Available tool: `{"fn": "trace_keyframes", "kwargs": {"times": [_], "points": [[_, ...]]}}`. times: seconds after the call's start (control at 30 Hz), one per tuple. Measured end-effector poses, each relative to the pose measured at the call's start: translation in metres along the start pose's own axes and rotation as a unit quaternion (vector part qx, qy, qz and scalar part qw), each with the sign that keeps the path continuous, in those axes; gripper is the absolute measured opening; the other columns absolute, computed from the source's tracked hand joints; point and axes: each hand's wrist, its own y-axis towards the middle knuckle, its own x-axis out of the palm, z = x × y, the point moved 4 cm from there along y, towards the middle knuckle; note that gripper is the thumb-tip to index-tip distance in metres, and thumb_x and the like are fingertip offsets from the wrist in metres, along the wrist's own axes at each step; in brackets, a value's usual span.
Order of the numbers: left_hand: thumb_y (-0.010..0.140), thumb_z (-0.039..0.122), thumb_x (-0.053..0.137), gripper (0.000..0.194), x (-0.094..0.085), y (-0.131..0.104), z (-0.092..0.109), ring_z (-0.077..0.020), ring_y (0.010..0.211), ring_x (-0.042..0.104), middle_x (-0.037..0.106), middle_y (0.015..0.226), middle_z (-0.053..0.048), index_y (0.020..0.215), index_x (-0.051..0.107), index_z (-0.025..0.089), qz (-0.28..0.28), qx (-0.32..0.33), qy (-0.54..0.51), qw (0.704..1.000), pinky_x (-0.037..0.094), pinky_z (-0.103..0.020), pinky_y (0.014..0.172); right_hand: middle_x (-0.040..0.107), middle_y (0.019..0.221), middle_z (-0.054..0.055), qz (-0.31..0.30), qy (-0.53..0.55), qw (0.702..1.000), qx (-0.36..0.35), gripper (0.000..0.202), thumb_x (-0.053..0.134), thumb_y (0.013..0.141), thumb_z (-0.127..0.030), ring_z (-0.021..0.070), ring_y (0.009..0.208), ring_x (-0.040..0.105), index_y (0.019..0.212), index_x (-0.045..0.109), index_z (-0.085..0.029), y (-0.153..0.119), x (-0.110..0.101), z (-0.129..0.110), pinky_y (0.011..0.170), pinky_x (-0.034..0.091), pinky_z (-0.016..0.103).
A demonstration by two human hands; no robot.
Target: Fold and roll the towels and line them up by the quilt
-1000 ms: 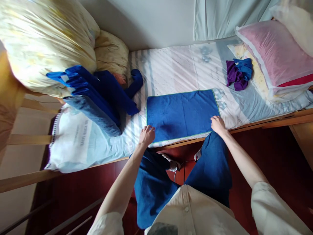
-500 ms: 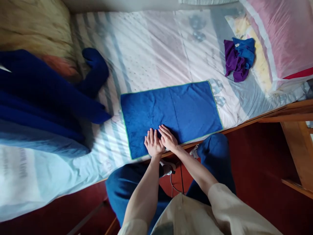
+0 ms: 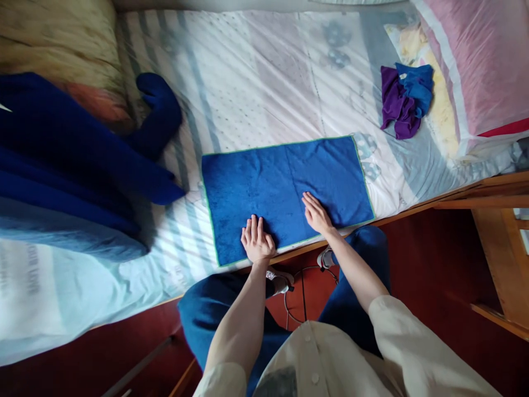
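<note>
Cloth [image 3: 273,176] lies flat on patterned bedding [image 3: 264,82] above shadowy, apparently red flooring [image 3: 430,270]

A wrinkled pale sheet [image 3: 264,82] with blue-grey stripes covers the wooden-framed bed [image 3: 467,192]. At the right end, a pink pillow [image 3: 487,66] with a whitish edge lies over yellow patterned fabric [image 3: 441,110] — just beside it, a purple cloth [image 3: 394,107] and a blue cloth [image 3: 418,88] lie crumpled together. Yellowish bedding [image 3: 58,38] fills the far left corner — below, a dark cable [image 3: 303,295] crosses the red floor [image 3: 433,270].
</note>
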Motion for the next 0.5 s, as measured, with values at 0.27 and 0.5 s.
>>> {"fn": "trace_keyframes", "kwargs": {"times": [0.27, 0.5], "points": [[0.090, 0.026, 0.044, 0.066, 0.001, -0.003, -0.001, -0.0314, 0.159, 0.033, 0.043, 0.167, -0.016, 0.154, 0.054, 0.012, -0.015, -0.003, 0.003, 1.000, 0.017, -0.054, 0.132, 0.058, 0.155, 0.015, 0.134, -0.143, 0.974, 0.116, 0.055, 0.033, 0.102, -0.020, 0.0244, 0.153, 0.045, 0.151, 0.057, -0.014, -0.018, -0.109, 0.105, 0.129, 0.039, 0.052], [0.090, 0.029, 0.044, 0.065, 0.000, -0.003, -0.001, -0.0305, 0.159, 0.034, 0.047, 0.164, -0.016, 0.152, 0.056, 0.013, -0.019, -0.021, 0.016, 0.999, 0.018, -0.052, 0.132, 0.060, 0.152, 0.020, 0.142, -0.227, 0.955, 0.130, 0.057, 0.031, 0.099, -0.017, 0.0239, 0.152, 0.047, 0.149, 0.057, -0.010, -0.015, -0.113, 0.107, 0.126, 0.042, 0.047]]}}
